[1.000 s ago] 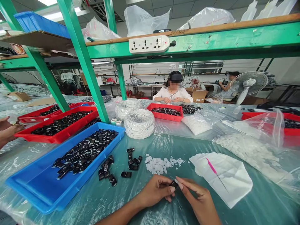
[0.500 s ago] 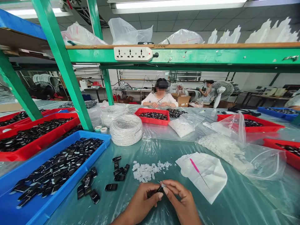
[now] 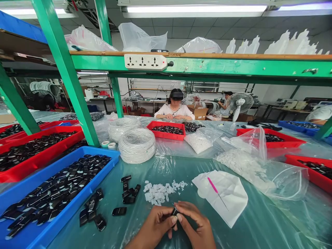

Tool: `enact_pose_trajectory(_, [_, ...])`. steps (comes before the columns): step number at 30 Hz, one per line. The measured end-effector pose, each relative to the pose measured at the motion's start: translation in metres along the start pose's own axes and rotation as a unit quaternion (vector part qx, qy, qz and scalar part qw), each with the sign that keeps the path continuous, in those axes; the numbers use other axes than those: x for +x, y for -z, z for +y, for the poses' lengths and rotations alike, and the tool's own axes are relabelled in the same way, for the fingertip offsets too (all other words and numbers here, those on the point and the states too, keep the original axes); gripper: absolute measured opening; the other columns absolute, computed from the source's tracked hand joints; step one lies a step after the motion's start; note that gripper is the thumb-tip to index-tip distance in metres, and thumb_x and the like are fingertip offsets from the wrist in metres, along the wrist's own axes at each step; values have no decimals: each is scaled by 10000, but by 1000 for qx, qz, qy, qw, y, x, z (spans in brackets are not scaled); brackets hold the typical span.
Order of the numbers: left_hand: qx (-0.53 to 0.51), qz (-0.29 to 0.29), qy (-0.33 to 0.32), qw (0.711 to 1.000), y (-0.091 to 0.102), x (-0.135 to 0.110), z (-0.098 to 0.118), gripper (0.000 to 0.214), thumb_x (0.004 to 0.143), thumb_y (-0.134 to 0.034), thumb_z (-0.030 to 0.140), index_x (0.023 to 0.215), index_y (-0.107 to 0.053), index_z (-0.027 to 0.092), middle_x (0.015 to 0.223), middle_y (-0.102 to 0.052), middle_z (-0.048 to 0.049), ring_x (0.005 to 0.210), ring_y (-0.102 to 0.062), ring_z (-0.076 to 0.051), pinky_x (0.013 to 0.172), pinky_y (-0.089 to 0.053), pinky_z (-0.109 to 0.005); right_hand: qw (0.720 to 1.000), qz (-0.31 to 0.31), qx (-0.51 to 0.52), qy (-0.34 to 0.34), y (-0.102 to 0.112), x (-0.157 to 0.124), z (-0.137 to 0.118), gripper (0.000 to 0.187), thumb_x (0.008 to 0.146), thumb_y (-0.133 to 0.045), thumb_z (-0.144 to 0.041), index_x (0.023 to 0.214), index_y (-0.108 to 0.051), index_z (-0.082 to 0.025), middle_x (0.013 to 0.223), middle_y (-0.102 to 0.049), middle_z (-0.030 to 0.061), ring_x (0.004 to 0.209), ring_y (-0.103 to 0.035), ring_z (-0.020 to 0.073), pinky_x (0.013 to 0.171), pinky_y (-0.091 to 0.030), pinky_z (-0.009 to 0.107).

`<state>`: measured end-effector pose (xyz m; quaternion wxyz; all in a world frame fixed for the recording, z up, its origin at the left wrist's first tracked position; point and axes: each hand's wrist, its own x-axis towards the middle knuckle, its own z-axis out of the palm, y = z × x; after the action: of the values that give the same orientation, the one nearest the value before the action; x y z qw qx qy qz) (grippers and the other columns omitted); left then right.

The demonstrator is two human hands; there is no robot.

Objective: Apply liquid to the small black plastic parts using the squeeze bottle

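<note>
At the front middle of the table, my left hand (image 3: 159, 224) pinches a small black glossy piece (image 3: 175, 211) between thumb and fingers. My right hand (image 3: 195, 221) closes its thumb and fingertips on the other side of the same piece. Fingers cover most of it. Just beyond my hands lies a heap of small white translucent pieces (image 3: 157, 192), with tinier white bits (image 3: 178, 186) beside it. Several loose black pieces (image 3: 119, 211) are scattered to the left. A pink-handled pick (image 3: 213, 185) with a thin metal shaft rests on a white sheet (image 3: 234, 199) at the right.
A blue tray (image 3: 61, 224) of black pieces fills the left side, near a green post (image 3: 67, 76). Coils of white cable (image 3: 137, 147) and a red tray (image 3: 166, 135) stand farther back. A bag of white pieces (image 3: 241, 166) lies right. Across the table sits a person (image 3: 175, 109).
The small whitish bit visible at my right fingertips before no longer shows. My fingers have shifted slightly around the black piece. The whole view has tilted slightly.
</note>
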<state>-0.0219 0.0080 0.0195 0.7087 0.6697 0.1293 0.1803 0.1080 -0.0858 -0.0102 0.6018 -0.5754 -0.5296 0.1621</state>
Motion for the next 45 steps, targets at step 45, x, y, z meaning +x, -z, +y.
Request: enact_pose_trajectory(45, [-19, 147, -42, 988, 10, -1, -23, 390, 756, -604, 392, 1051, -526, 148, 599, -475, 26, 582, -545, -124, 502, -437, -208, 849, -129, -507, 73, 15, 55, 53, 393, 822, -316, -83, 1004, -660, -133, 984, -615, 135, 831, -605, 258, 702, -476, 355])
